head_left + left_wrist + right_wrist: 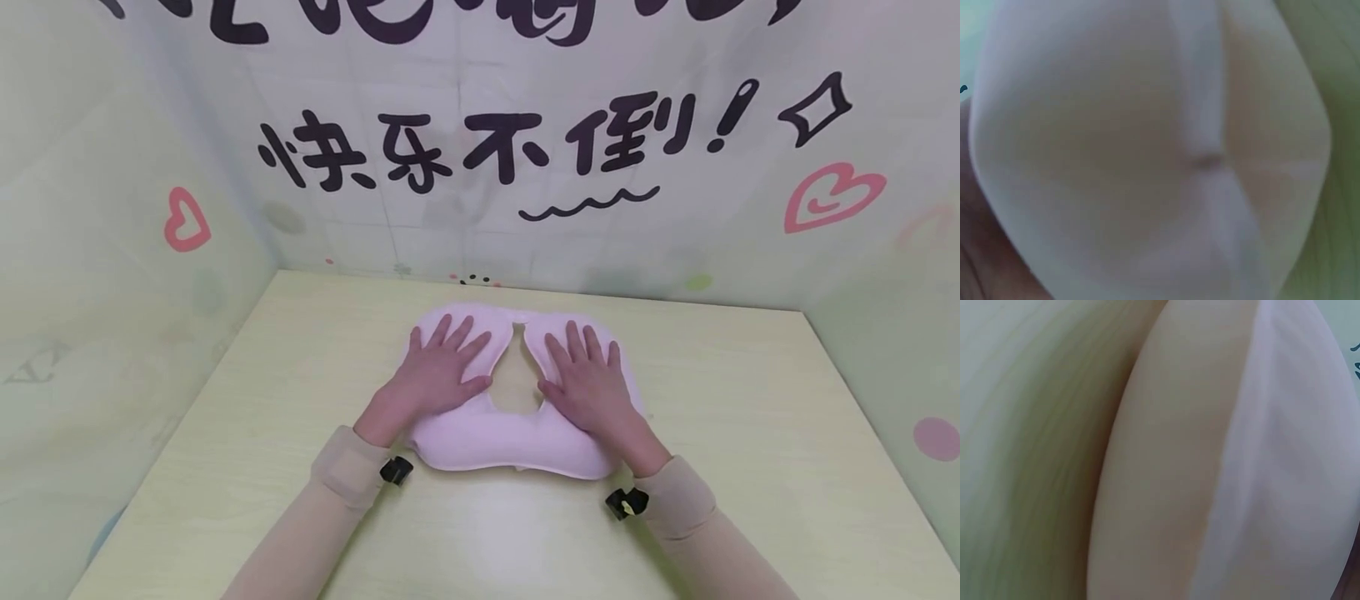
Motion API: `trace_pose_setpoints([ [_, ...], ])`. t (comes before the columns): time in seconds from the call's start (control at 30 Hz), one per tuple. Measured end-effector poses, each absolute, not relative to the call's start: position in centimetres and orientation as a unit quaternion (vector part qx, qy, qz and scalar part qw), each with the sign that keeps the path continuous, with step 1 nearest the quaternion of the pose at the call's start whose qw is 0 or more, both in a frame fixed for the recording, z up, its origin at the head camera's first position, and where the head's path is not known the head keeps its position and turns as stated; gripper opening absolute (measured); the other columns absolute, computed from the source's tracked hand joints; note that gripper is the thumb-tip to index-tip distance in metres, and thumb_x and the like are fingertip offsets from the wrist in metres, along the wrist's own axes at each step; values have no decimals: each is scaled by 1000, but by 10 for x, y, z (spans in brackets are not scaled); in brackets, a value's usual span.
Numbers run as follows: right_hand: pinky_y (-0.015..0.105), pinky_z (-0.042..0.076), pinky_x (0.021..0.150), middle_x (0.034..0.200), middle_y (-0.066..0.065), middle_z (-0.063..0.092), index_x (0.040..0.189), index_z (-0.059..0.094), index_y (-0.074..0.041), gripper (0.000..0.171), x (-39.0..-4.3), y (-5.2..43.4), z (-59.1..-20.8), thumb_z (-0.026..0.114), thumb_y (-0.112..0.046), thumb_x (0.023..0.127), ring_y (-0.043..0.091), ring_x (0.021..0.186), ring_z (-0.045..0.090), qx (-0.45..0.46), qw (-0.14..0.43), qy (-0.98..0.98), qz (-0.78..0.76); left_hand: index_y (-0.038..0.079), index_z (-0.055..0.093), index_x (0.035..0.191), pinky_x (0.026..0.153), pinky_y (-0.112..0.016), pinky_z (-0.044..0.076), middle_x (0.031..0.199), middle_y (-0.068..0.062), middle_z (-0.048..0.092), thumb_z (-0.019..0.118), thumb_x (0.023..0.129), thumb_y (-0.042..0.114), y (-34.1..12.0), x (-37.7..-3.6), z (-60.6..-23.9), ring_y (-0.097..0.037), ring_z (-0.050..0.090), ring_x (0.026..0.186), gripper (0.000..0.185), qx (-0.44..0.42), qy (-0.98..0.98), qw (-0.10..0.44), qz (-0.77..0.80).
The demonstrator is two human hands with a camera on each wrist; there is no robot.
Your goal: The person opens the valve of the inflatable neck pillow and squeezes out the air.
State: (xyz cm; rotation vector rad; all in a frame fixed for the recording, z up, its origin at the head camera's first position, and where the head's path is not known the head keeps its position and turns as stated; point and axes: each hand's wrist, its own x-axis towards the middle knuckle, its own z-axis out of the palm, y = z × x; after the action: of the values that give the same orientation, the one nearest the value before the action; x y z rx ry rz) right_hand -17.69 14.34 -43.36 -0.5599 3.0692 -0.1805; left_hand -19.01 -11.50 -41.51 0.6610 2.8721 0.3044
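A pink U-shaped neck pillow (495, 442) lies on the pale yellow-green table (750, 433), its opening facing away from me. My left hand (442, 367) lies flat on the pillow's left arm with fingers spread and straight. My right hand (585, 375) presses flat on the right arm in the same way. Close up, the left wrist view is filled by the blurred pillow (1147, 156). The right wrist view shows the pillow's side (1222, 475) against the table top (1029, 456).
Soft printed walls enclose the table on the left (112, 292), back (525, 167) and right (900, 292). Bare table surface lies on both sides of the pillow and in front of it. Small black cameras sit at my left wrist (396, 470) and right wrist (626, 502).
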Motion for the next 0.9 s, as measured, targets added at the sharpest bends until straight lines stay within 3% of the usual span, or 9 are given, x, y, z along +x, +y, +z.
trace_pose_setpoints([
  [0.2,73,18,113,164,25,28,159,38,-10,72,-179,144,-434,58,-47,101,48,149,24,-177,14,983,-51,24,27,164,115,-73,4,171,-9,11,45,105,56,-113,-192,-414,-40,1,156,70,222,964,108,101],
  [0.63,73,21,112,163,24,30,159,39,-11,67,-182,146,-434,54,-46,104,48,149,26,-174,20,982,-70,25,28,164,116,-72,1,171,-7,13,26,108,59,-114,-198,-412,-38,1,156,66,214,960,134,124],
  [0.9,73,19,113,164,26,26,160,37,-9,63,-197,152,-416,47,-44,108,49,149,24,-173,-4,977,-124,23,31,163,115,-73,4,170,-9,17,31,110,52,-114,-214,-386,-35,1,157,61,257,943,64,199],
])
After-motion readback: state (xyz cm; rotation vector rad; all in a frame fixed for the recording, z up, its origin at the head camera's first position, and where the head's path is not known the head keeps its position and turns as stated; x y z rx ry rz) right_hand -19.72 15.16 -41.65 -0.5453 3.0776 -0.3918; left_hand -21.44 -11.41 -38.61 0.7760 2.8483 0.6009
